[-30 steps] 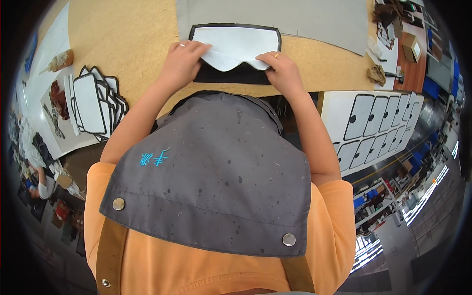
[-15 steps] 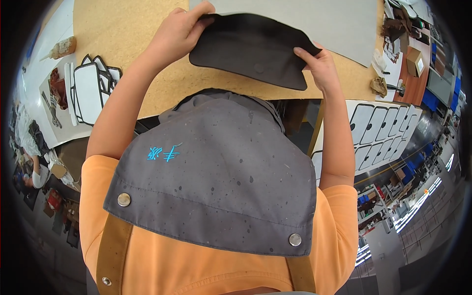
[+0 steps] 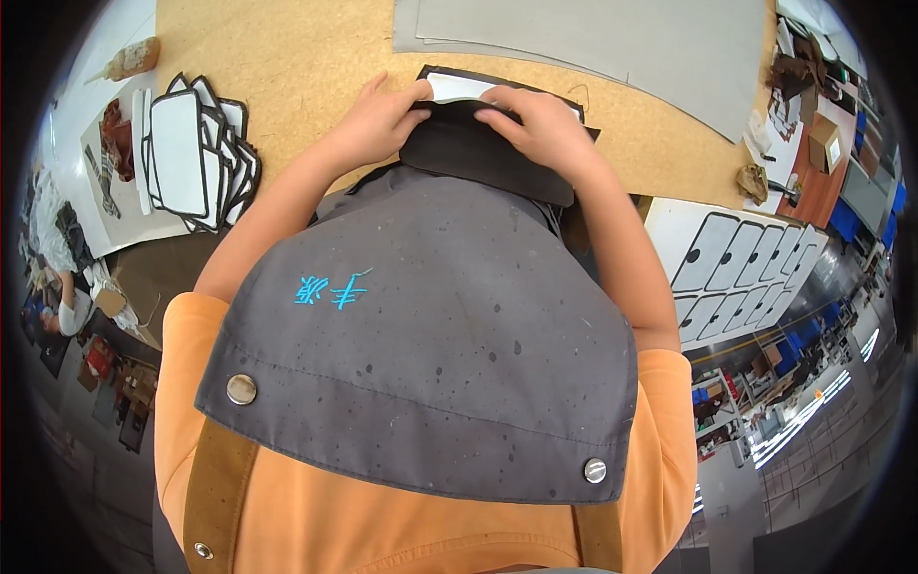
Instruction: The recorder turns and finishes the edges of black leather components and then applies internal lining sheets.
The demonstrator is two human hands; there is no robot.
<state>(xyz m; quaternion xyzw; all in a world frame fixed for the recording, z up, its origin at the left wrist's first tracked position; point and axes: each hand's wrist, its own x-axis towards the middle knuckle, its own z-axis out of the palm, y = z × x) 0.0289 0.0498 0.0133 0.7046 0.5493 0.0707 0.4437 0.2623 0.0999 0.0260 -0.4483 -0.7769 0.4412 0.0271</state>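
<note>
At the near edge of the tan table [image 3: 287,72], a black panel [image 3: 483,158] lies bent beneath two bare hands, its near part reaching the grey apron [image 3: 430,316]. The left hand [image 3: 381,124] pinches the panel's raised lip between thumb and fingers; the right hand [image 3: 550,129] pinches the same lip farther right, thumb on the near side. For an even bend, both pinches are best held level and pulled with equal, light tension, since the short span between them would probably pucker if one side led. Thumbs laid flat, rather than nails, should spare the smooth face.

Materials: the panel appears thin, supple and matt, like leather; a white strip [image 3: 464,88] with a dark far border shows beyond the lip. Whether this is one folded sheet or two layers cannot be told. On the far side lies a flat grey sheet [image 3: 583,38]. At left, a fanned stack of white panels [image 3: 180,158] shows round corners and black rims; at right, similar outlined panels [image 3: 715,239] stand in rows on a white board [image 3: 662,225].
</note>
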